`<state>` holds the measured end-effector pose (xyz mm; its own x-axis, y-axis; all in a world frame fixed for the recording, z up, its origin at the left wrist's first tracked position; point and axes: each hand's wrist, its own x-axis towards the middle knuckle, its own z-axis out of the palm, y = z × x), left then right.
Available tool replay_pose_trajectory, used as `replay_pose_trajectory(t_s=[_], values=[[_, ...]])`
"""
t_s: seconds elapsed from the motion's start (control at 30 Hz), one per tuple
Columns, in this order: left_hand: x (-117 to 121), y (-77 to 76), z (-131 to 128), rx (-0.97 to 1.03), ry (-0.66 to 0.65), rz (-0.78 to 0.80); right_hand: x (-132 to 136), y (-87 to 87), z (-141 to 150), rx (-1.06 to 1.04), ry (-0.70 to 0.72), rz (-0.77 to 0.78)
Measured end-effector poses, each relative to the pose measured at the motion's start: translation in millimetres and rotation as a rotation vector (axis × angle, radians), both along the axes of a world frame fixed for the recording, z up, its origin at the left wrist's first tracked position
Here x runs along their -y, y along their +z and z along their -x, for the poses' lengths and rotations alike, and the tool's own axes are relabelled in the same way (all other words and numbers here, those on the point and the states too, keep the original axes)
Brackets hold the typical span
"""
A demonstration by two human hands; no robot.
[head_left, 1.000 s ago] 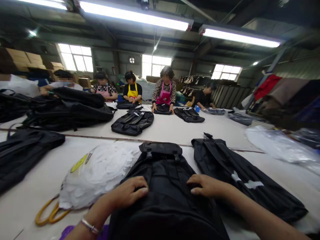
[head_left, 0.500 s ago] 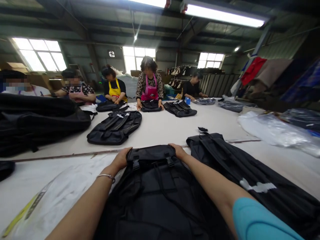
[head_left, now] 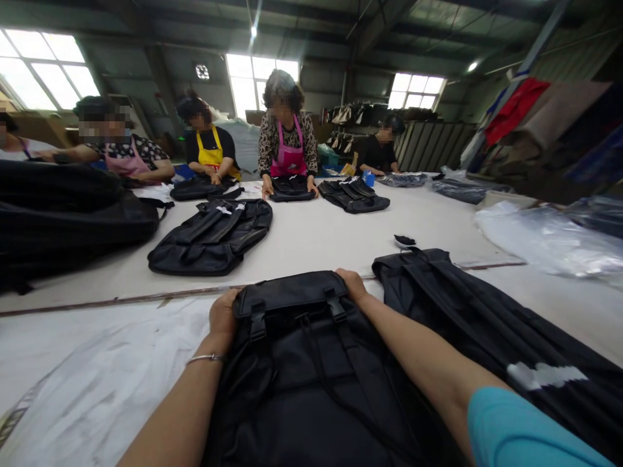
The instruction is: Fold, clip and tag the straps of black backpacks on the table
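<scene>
A black backpack (head_left: 311,370) lies flat on the white table (head_left: 331,237) right in front of me, flap end away from me. My left hand (head_left: 222,314) grips the far left corner of its top flap, fingers curled over the edge. My right hand (head_left: 352,283) grips the far right corner the same way. A silver bangle (head_left: 207,358) is on my left wrist. Two buckles (head_left: 257,319) sit on the flap's near edge.
Another black backpack (head_left: 487,331) lies to my right, one more (head_left: 211,237) further out on the left. A white plastic bag (head_left: 92,389) lies at my left. Several people in aprons work across the table. Clear plastic bags (head_left: 549,240) lie at the right.
My hands moved from the backpack's middle out to its far flap corners, then drew slightly nearer. My view tilted down and forward.
</scene>
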<state>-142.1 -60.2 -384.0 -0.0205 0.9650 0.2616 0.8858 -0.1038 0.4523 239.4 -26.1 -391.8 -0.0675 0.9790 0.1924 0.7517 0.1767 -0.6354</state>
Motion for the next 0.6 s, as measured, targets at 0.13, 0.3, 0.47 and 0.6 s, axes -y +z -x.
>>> replay_pose_trajectory(t_s=[0.13, 0.3, 0.47, 0.6], values=[[-1.7, -2.5, -2.9, -0.023, 0.078, 0.043, -3.0, -8.0, 8.0, -0.011, -0.105, -0.009], [4.4, 2.0, -0.5, 0.017, 0.016, 0.015, -1.7, -3.8, 3.5, -0.065, -0.036, -0.016], [14.5, 11.2, 0.4, -0.013, -0.069, -0.097, 3.8, 0.9, -4.1, -0.105, 0.065, -0.065], [11.4, 9.5, -1.7, -0.058, -0.047, -0.002, 1.3, -2.8, -0.1, -0.079, 0.102, -0.089]])
